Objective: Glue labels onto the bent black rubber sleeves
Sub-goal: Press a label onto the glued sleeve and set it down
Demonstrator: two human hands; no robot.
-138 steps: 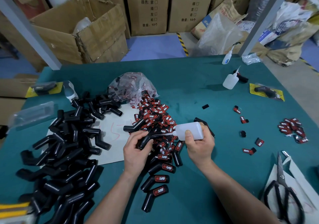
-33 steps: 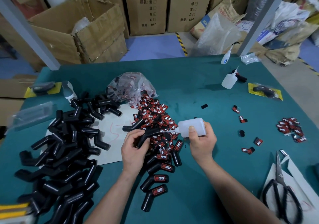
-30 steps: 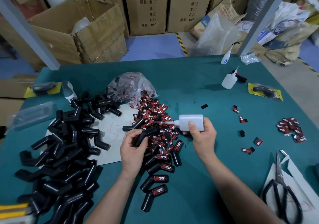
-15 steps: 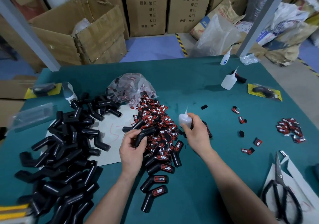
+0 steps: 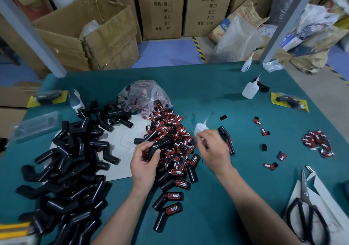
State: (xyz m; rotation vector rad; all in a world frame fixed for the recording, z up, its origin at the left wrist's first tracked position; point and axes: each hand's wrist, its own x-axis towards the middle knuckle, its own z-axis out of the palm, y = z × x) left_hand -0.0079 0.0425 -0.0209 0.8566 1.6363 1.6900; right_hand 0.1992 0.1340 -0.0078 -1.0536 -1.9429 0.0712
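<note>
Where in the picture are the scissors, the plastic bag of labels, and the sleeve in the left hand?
scissors (image 5: 303,182), head view, on the blades above the pivot.
plastic bag (image 5: 143,95), head view, on its crumpled clear middle.
sleeve (image 5: 160,143), head view, on its upper arm past the bend.

— Left hand (image 5: 144,158)?
— Near centre, palm down; fingers and thumb curled round a bent black sleeve (image 5: 160,144).
— Right hand (image 5: 213,148)?
— Just right of it; knuckles up; blurred; grip unclear.

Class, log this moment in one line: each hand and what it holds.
left hand: holds bent black sleeve, no label showing | right hand: at upright glue bottle, grip blurred
</note>
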